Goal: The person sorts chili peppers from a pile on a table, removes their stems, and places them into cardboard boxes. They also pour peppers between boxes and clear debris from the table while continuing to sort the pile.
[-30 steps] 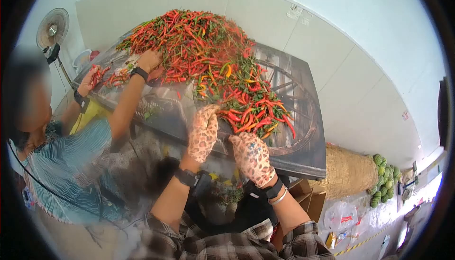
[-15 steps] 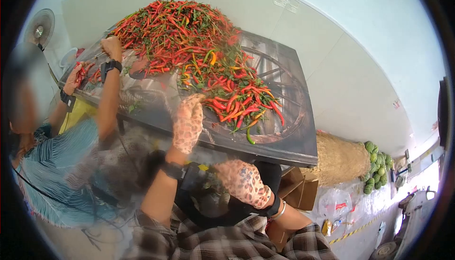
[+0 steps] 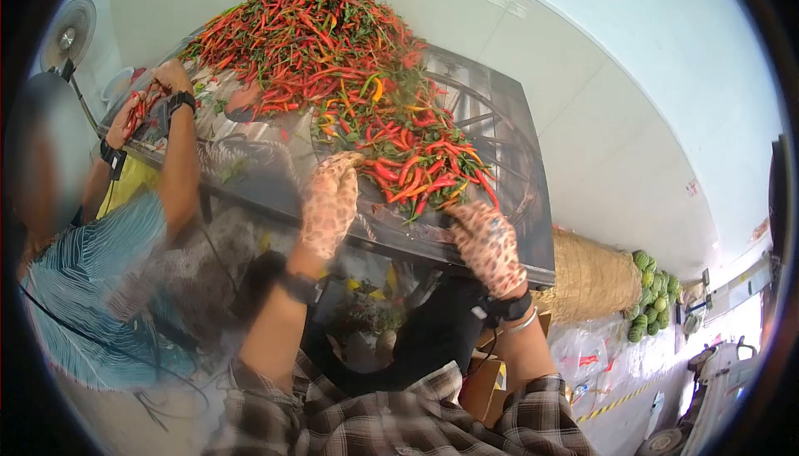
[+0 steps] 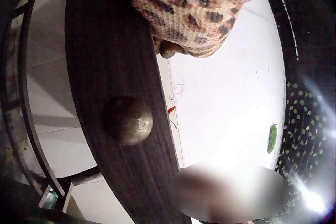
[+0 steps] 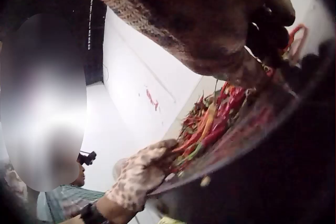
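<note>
A big heap of red chili peppers (image 3: 308,48), mixed with green leaves and stems, covers much of the dark table (image 3: 503,144). From it, a smaller spread of red and orange chilies (image 3: 416,161) reaches toward the near edge. Wearing a leopard-print glove, my left hand (image 3: 330,206) has its fingers bunched at the left side of that spread. My right hand (image 3: 489,244), gloved alike, reaches over the table edge with bent fingertips at the nearest chilies. In the right wrist view, chilies (image 5: 215,121) lie between both hands. I cannot tell whether either hand pinches one.
At the left another person (image 3: 108,289) holds several red chilies (image 3: 143,111) at the table. Below the edge, between my arms, are greenery and yellow bits. A cardboard box (image 3: 483,389), a large woven sack (image 3: 591,277) and green melons (image 3: 653,294) stand at the right.
My right hand dropped from the chilies to below the table edge, then rose back to their right side. My left hand stays by the spread. The other person's hands have come together.
</note>
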Action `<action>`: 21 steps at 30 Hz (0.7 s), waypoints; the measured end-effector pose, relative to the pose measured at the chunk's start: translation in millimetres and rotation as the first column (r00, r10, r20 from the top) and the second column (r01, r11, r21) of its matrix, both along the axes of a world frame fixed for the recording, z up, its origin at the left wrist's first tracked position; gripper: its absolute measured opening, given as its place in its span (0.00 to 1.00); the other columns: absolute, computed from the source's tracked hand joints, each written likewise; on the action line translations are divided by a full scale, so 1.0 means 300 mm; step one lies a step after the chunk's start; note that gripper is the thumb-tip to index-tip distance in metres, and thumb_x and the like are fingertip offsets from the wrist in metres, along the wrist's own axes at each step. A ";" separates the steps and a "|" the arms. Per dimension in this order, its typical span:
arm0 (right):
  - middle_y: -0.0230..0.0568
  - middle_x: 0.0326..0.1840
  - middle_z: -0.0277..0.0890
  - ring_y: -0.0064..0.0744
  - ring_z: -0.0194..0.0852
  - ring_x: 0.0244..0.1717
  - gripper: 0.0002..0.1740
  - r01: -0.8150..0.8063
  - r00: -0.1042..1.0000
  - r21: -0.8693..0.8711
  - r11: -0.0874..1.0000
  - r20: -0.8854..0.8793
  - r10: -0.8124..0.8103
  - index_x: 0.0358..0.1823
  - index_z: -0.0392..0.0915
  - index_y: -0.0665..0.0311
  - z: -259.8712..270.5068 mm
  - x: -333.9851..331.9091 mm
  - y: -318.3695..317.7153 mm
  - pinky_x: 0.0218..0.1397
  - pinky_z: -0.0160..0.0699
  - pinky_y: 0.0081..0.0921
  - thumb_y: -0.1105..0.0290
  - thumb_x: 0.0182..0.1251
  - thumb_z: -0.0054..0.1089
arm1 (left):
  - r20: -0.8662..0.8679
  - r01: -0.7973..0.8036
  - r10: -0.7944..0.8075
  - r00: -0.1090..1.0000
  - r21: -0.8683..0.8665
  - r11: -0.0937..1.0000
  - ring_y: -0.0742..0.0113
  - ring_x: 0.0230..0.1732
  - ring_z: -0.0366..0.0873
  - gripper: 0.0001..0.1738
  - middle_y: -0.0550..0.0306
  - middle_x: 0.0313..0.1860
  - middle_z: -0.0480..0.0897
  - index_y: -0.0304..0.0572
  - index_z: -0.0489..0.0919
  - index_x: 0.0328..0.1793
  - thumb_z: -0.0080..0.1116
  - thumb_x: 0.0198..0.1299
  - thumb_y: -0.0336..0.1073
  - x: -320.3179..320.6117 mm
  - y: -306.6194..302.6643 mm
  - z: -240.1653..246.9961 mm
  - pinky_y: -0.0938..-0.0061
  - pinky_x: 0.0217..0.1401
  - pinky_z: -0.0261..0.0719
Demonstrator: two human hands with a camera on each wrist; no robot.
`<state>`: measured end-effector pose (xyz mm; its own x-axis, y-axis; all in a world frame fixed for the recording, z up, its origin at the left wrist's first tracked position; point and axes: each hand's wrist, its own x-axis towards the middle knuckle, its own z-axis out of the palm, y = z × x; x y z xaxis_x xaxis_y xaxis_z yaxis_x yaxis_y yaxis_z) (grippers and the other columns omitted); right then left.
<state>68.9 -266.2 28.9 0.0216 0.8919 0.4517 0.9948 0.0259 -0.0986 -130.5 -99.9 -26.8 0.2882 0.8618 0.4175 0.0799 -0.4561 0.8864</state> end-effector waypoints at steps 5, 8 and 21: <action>0.45 0.46 0.78 0.46 0.74 0.50 0.15 0.105 0.970 0.019 0.994 -0.224 -0.098 0.48 0.80 0.60 0.091 0.060 0.040 0.56 0.71 0.38 0.67 0.59 0.58 | -0.046 -0.006 0.007 0.999 0.033 0.999 0.59 0.52 0.76 0.14 0.50 0.54 0.77 0.37 0.77 0.56 0.47 0.67 0.30 -0.006 -0.018 0.027 0.72 0.54 0.74; 0.47 0.46 0.78 0.48 0.75 0.50 0.16 -0.048 0.995 0.053 0.997 -0.080 0.052 0.49 0.78 0.61 0.078 0.013 0.093 0.56 0.71 0.40 0.65 0.61 0.57 | -0.060 -0.040 0.049 0.997 0.136 0.990 0.59 0.55 0.75 0.14 0.50 0.55 0.77 0.37 0.78 0.56 0.48 0.66 0.29 -0.010 -0.016 0.025 0.72 0.57 0.73; 0.49 0.42 0.80 0.47 0.78 0.45 0.13 0.103 0.967 -0.116 0.988 -0.219 -0.126 0.45 0.81 0.60 0.027 0.040 0.133 0.49 0.76 0.35 0.68 0.59 0.57 | -0.031 0.025 -0.024 0.999 0.049 0.998 0.60 0.53 0.76 0.15 0.50 0.55 0.77 0.37 0.76 0.58 0.46 0.68 0.29 -0.009 -0.004 0.010 0.73 0.54 0.75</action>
